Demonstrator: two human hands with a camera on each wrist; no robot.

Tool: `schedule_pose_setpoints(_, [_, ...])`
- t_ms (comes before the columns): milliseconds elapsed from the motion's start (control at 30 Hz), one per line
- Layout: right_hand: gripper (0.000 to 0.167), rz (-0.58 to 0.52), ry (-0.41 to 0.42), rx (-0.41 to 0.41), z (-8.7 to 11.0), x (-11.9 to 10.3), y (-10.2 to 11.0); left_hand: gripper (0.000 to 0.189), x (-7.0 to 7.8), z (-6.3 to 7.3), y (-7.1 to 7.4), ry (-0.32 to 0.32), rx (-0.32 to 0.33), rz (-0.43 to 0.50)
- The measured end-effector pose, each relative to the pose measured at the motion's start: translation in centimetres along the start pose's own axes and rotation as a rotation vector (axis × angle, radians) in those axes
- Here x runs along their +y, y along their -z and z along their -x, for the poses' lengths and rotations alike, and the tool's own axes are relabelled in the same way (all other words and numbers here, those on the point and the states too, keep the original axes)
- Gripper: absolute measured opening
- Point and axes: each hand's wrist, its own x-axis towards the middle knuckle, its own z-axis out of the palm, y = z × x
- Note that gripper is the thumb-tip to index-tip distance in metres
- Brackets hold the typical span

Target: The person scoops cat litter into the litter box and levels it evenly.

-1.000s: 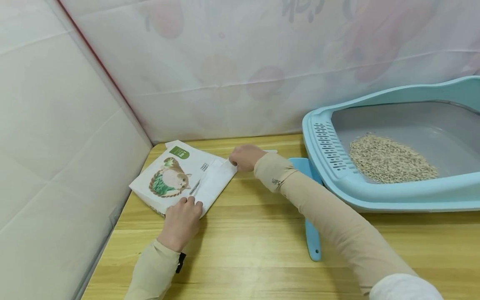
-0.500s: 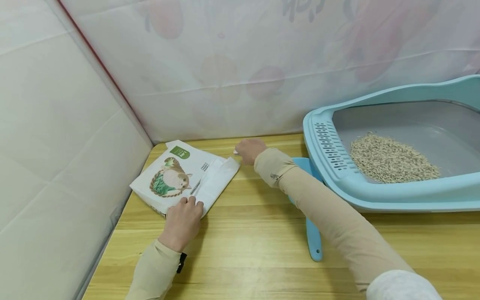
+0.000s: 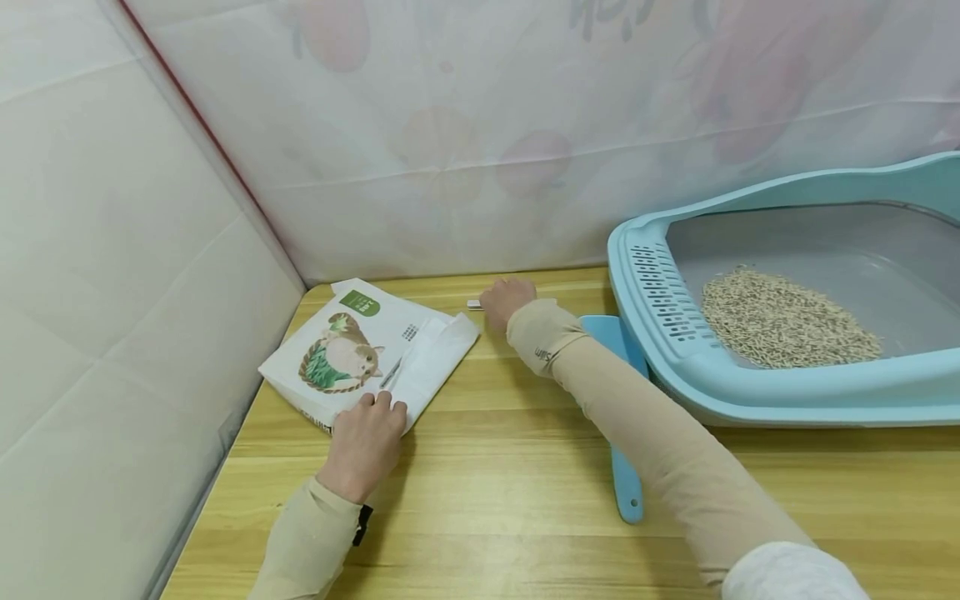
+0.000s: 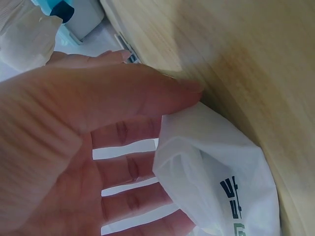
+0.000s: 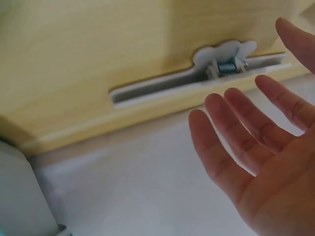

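Note:
A white bag of cat litter [image 3: 341, 354], printed with a cat in a basket, lies at the table's back left with its top folded over. My left hand [image 3: 365, 446] pinches the bag's near corner; in the left wrist view the thumb lies on one side and the fingers on the other. My right hand [image 3: 507, 302] hovers over a long white sealing clip [image 5: 216, 51] by the table's back edge. Its fingers are spread, slightly bent and apart from the clip, in the right wrist view. The clip has a cloud-shaped handle and a metal spring.
A blue litter box [image 3: 757, 392] with a heap of pellets [image 3: 787, 321] stands at the right. Beside it, partly under my right forearm, lies a blue scoop [image 3: 626, 483]. A fabric wall [image 3: 420, 208] rises along the table's back edge.
My right hand has left the bag's folded edge and moved right, over the sealing clip. The left hand keeps its hold on the bag's corner.

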Motion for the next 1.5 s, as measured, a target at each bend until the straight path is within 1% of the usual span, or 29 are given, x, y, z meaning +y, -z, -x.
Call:
schedule_pose_setpoints(100, [0.029, -0.03, -0.026, -0.023, -0.3, 0.2, -0.6, 0.021, 0.0, 0.0, 0.0, -0.002, 0.003, 0.001])
schedule_pose_setpoints(200, [0.028, -0.056, -0.047, -0.035, -0.3, 0.1, -0.8, 0.023, 0.0, 0.1, -0.1, -0.002, 0.014, 0.005])
schedule_pose_setpoints(333, [0.027, -0.061, -0.039, -0.03, -0.2, -0.2, -0.7, 0.024, 0.0, 0.1, -0.1, 0.0, 0.018, 0.003])
schedule_pose_setpoints(567, [0.026, -0.044, 0.003, -0.009, -0.5, -0.3, -1.1, 0.026, -0.1, 0.2, -0.1, 0.005, 0.011, -0.004])
schedule_pose_setpoints(700, [0.02, 0.018, 0.058, -0.015, -0.6, -0.5, -1.2, 0.025, -0.1, 0.2, -0.1, 0.005, 0.01, -0.005])
schedule_pose_setpoints(800, [0.021, 0.053, 0.077, -0.005, -0.4, -0.6, -0.9, 0.024, -0.1, 0.1, -0.1, 0.004, 0.012, -0.002])
schedule_pose_setpoints(933, [0.028, 0.039, 0.064, 0.021, 0.2, -0.7, -0.2, 0.022, -0.1, 0.1, 0.0, 0.005, 0.007, 0.004])
schedule_pose_setpoints(1100, [0.027, 0.03, 0.043, 0.009, 0.5, -0.5, 0.1, 0.02, -0.1, 0.0, 0.0, 0.011, -0.016, 0.015])
schedule_pose_setpoints(1167, [0.025, 0.032, 0.023, 0.008, 0.4, -0.4, 0.1, 0.019, 0.0, 0.0, 0.0, 0.011, -0.012, 0.014])
schedule_pose_setpoints(1233, [0.024, -0.002, -0.004, 0.031, 0.4, -0.3, 0.3, 0.02, 0.1, 0.0, -0.1, 0.01, 0.003, 0.006])
schedule_pose_setpoints(1333, [0.023, -0.057, -0.029, 0.102, 0.2, -0.1, 0.7, 0.022, 0.3, -0.1, -0.3, 0.013, 0.031, -0.011])
schedule_pose_setpoints(1433, [0.022, -0.099, -0.031, 0.178, 0.2, 0.0, 1.4, 0.027, 0.4, -0.1, -0.4, 0.029, 0.048, -0.024])
schedule_pose_setpoints(1500, [0.023, -0.105, -0.028, 0.196, 0.2, 0.0, 1.9, 0.03, 0.4, -0.1, -0.4, 0.042, 0.055, -0.026])
